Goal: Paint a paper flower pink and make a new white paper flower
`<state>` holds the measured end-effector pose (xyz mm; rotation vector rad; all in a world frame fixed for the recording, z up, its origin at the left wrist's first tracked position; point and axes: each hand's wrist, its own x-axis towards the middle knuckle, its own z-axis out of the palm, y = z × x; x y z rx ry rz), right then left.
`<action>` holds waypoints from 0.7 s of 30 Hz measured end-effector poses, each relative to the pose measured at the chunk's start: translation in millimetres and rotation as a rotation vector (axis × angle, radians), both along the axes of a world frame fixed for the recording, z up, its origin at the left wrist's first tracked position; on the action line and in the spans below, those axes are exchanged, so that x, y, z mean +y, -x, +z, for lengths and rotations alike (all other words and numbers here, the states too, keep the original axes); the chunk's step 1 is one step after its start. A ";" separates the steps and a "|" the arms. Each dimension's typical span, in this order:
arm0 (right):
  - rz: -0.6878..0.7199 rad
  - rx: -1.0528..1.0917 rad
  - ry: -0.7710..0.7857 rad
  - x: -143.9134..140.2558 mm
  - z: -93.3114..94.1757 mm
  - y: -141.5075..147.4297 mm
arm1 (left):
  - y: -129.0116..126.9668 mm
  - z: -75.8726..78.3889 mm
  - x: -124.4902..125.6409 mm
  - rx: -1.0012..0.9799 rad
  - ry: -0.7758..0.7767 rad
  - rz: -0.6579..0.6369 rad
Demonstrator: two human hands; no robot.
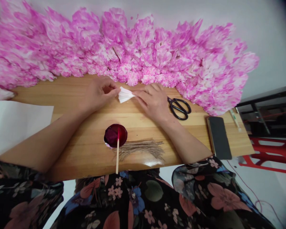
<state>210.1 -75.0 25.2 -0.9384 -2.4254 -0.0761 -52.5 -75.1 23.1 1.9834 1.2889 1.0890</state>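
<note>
A small white pleated paper fan (125, 95) is held between my two hands above the wooden table. My left hand (100, 92) pinches its wide, spread end at the left. My right hand (153, 100) grips the narrow, gathered end, with the fingers closed round it. Nearer to me stands a small dish of dark red liquid (112, 136), and a thin wooden stick (117, 156) leans out of it toward me. A bundle of brown twine pieces (143, 148) lies beside the dish. Black-handled scissors (180, 108) rest just right of my right hand.
Pink-and-white paper flowers (143, 47) are heaped along the table's back edge. White paper sheets (19, 124) lie at the left. A dark phone (218, 137) sits near the table's right end, with a red stool (271, 156) beyond it.
</note>
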 end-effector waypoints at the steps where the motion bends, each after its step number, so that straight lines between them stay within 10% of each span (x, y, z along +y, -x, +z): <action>1: 0.002 -0.002 0.000 -0.3 0.0 0.4 | 0.4 -2.3 0.4 -0.006 -0.003 -0.002; 11: 0.007 0.011 0.104 -0.6 1.0 1.3 | 3.1 0.9 2.4 0.044 -0.127 0.094; 21: 0.005 0.038 0.340 2.6 -9.8 6.0 | -7.4 -3.7 -1.7 0.388 -0.176 -0.220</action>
